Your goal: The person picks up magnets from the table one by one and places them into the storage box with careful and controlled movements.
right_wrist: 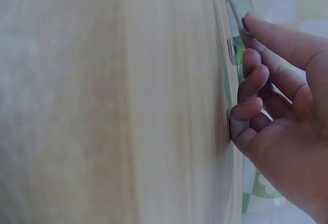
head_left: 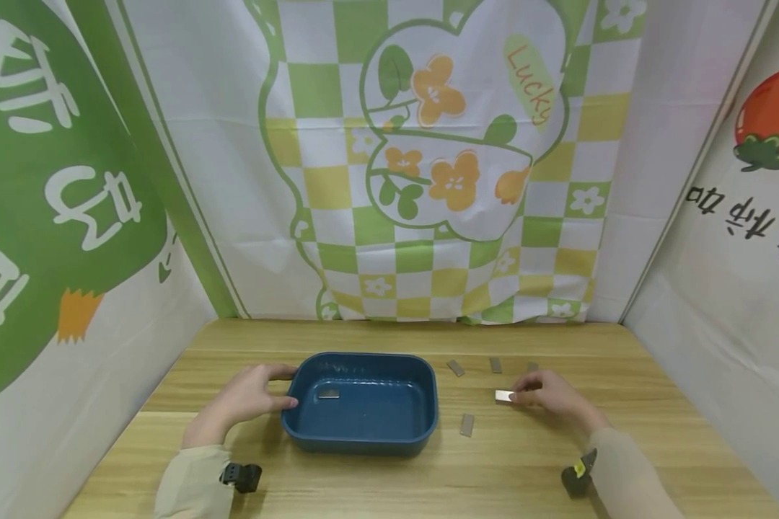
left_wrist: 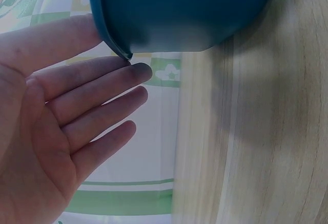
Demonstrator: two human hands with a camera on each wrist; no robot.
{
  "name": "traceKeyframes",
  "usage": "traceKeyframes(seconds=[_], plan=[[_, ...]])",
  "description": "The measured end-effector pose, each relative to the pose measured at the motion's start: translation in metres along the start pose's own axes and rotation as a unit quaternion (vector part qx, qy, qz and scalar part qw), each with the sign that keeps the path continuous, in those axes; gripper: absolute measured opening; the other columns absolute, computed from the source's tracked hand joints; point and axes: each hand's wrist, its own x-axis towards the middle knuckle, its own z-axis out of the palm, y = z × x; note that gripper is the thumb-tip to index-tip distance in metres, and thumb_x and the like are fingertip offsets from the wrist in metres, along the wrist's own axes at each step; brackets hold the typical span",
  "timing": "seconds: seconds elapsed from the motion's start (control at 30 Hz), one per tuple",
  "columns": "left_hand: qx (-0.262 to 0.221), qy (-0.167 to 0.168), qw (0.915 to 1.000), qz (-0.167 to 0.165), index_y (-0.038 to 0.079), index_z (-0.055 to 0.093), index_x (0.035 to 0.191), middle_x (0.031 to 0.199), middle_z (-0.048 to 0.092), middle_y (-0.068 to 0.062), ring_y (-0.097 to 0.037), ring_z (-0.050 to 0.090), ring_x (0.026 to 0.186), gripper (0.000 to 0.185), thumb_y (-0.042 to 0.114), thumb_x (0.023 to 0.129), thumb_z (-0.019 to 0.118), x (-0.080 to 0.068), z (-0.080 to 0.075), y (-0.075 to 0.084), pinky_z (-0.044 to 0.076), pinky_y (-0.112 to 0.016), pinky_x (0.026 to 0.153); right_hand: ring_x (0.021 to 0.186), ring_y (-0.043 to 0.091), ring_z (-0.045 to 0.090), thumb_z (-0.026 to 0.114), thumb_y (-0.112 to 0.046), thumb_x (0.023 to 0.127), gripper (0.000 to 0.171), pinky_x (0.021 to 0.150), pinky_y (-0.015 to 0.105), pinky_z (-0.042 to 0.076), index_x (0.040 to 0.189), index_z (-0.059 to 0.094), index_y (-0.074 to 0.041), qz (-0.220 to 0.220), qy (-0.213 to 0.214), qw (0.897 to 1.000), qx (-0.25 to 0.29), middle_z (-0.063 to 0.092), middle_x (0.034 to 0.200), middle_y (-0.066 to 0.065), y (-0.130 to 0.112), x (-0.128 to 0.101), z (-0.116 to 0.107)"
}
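Observation:
A dark blue rectangular tub (head_left: 357,445) stands on the wooden table, with one small flat metal block (head_left: 328,394) lying inside near its left end. At the tub's left side, my left hand (head_left: 249,395) touches the rim with thumb and fingertips; in the left wrist view its fingers (left_wrist: 102,93) are extended. To the right of the tub, my right hand (head_left: 552,395) pinches a shiny metal block (head_left: 503,396) between thumb and fingers. The right wrist view shows the pinched block (right_wrist: 246,26) mostly hidden by the fingertips, while the other fingers curl inward.
More metal blocks lie on the table (head_left: 389,490): one (head_left: 467,424) near the tub's right side, others (head_left: 455,367) (head_left: 496,365) farther back, and one (head_left: 532,367) partly behind the right hand. Printed cloth (head_left: 428,274) hangs along the table's back edge.

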Motion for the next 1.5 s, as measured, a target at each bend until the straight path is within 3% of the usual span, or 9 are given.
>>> traceKeyframes(seconds=[0.3, 0.67, 1.0, 1.5], plan=[[0.001, -0.001, 1.0, -0.003, 0.006, 0.061, 0.125, 0.122, 0.064, -0.013, -0.036, 0.056, 0.117, 0.056, 0.03, 0.077, 0.078, -0.001, 0.0, 0.0, 0.044, -0.056, 0.097, 0.086, 0.017, 0.053, 0.07, -0.026, 0.085, 0.026, 0.07, 0.028, 0.048, 0.098, 0.068, -0.004, -0.011, 0.005, 0.999, 0.029, 0.062, 0.097, 0.008, -0.005, -0.002, -0.001], [-0.004, -0.001, 1.0, 0.001, 0.005, 0.061, 0.125, 0.122, 0.064, -0.014, -0.036, 0.057, 0.117, 0.055, 0.028, 0.077, 0.078, -0.001, 0.001, -0.001, 0.044, -0.056, 0.097, 0.074, 0.015, 0.052, 0.07, -0.027, 0.085, 0.027, 0.058, 0.024, 0.047, 0.099, 0.068, -0.004, -0.02, 0.022, 0.999, 0.017, 0.061, 0.088, 0.006, -0.01, 0.0, -0.001], [0.001, -0.001, 1.0, -0.001, 0.006, 0.061, 0.125, 0.123, 0.064, -0.013, -0.036, 0.057, 0.117, 0.055, 0.028, 0.078, 0.077, 0.0, 0.002, -0.002, 0.044, -0.056, 0.097, 0.079, 0.015, 0.054, 0.07, -0.027, 0.085, 0.028, 0.068, 0.026, 0.048, 0.099, 0.069, -0.004, -0.024, 0.037, 0.999, 0.021, 0.062, 0.088, 0.006, -0.016, -0.002, 0.001], [-0.007, -0.001, 1.0, 0.0, 0.006, 0.061, 0.125, 0.123, 0.064, -0.014, -0.036, 0.056, 0.117, 0.055, 0.029, 0.078, 0.077, -0.001, 0.0, 0.0, 0.045, -0.056, 0.096, 0.076, 0.015, 0.054, 0.069, -0.026, 0.086, 0.025, 0.065, 0.025, 0.047, 0.098, 0.069, -0.004, -0.035, 0.049, 0.998, 0.036, 0.061, 0.085, 0.007, -0.025, 0.002, 0.002]])
